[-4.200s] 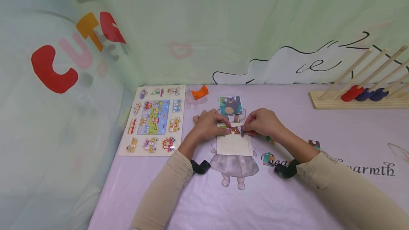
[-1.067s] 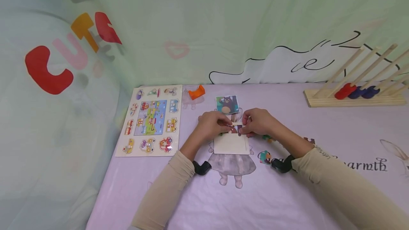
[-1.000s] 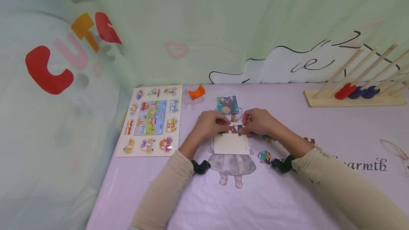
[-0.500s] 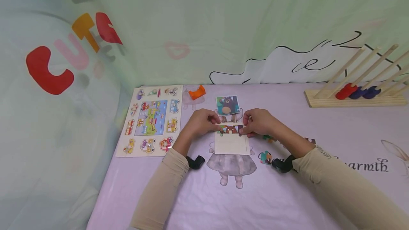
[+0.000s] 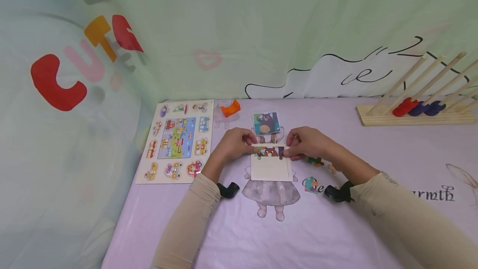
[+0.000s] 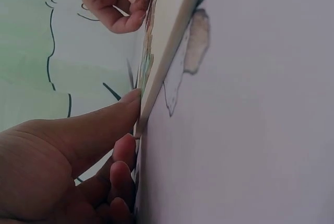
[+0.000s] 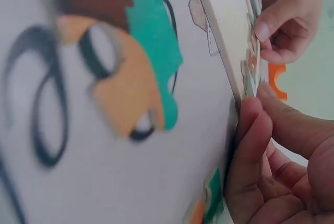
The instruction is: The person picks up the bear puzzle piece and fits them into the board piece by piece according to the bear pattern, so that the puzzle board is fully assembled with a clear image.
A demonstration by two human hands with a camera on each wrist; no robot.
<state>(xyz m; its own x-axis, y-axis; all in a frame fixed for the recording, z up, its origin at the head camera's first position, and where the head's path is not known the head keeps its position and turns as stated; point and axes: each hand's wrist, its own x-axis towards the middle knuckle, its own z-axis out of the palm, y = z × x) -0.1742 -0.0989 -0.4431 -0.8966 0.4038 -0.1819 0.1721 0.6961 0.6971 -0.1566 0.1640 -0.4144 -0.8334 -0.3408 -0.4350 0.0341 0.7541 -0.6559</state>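
Note:
A pale wooden puzzle board lies on the cloth, with a row of joined bear pieces along its far edge. The left hand holds the board's far left corner between thumb and fingers, its thumb at the left end of the row. At the far right corner, the right hand has its thumb and fingers around the edge, beside the row's right end. Both wrist views show the board edge-on between the hands. Just beyond it is a bear picture card. A loose teal and orange piece looms large in the right wrist view.
Loose puzzle pieces lie right of the board, one near the right wrist's black device. A vehicle puzzle board is at the left, an orange block behind. A wooden peg rack with red and blue discs stands at the far right.
The left hand has shifted left from the middle of the row to the board's corner, uncovering the bear's face. The right hand has moved slightly right, and more loose pieces show beside it.

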